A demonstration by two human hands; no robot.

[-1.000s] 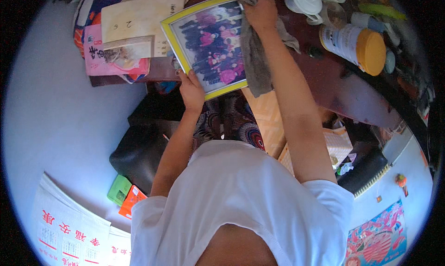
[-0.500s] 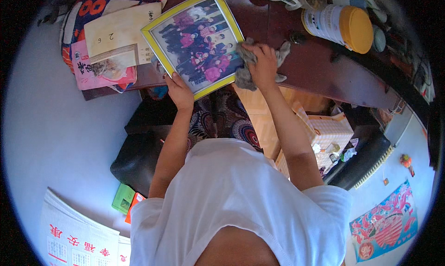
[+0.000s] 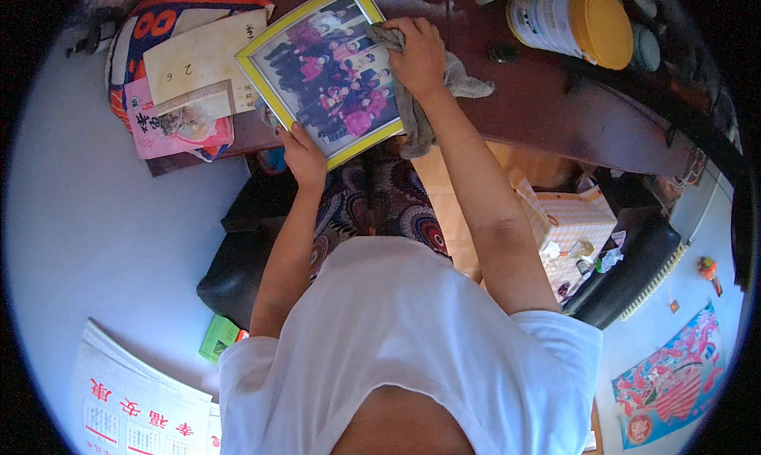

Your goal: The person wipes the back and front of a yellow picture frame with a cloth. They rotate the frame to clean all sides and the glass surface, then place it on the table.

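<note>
A yellow-edged picture frame (image 3: 329,82) with a group photo behind its front is held up over the near edge of a dark red table (image 3: 547,106). My left hand (image 3: 303,158) grips the frame's lower left edge, thumb on the front and the other fingers hidden behind. My right hand (image 3: 420,55) is closed on a grey cloth (image 3: 411,122), pressing it to the upper part of the frame's right edge. The cloth's loose ends hang down beside the frame and spread out to the right of my wrist.
Left on the table lie a patterned cloth bag (image 3: 151,27), a paper envelope (image 3: 198,59) and a pink food packet (image 3: 178,130). A white tub with a yellow lid (image 3: 598,27) stands at the right. A checkered box (image 3: 575,217) and dark chair (image 3: 634,273) are below right.
My right hand and the cloth have moved up along the frame's right edge. The picture frame has shifted slightly left, still in my left hand.
</note>
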